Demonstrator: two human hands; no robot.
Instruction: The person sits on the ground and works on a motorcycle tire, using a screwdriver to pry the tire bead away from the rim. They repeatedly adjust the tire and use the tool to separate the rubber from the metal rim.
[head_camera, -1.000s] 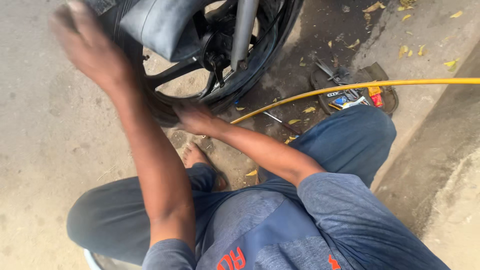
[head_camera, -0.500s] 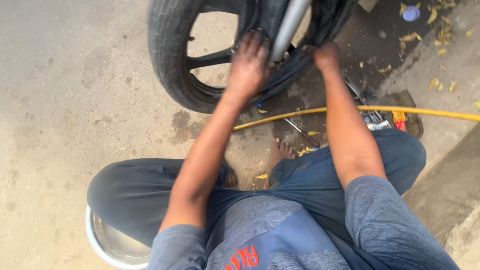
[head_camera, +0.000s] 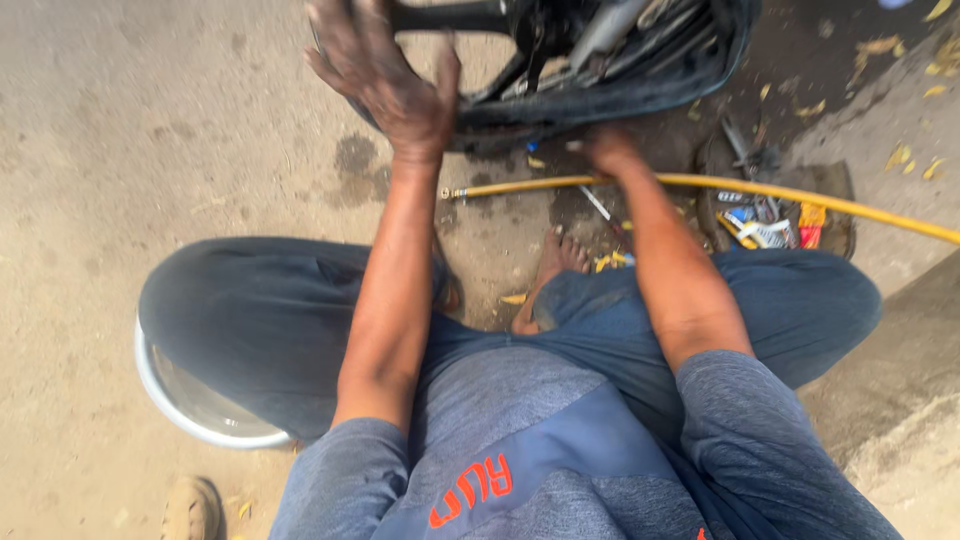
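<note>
Tyre (head_camera: 600, 95): black, top of view, resting on the stained concrete
Left hand (head_camera: 385, 75): fingers spread, palm against the tread to steady it
Right hand (head_camera: 608, 150): low at the rim; finger state, cannot tell
Hose (head_camera: 760, 187): yellow, lying just behind that wrist
Basin (head_camera: 190, 400): metal, under the left knee

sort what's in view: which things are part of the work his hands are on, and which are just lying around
In hand:
left hand, open against the tyre
right hand, low at the tyre's edge

Lying about:
yellow hose
tools in the tray
metal basin
</note>
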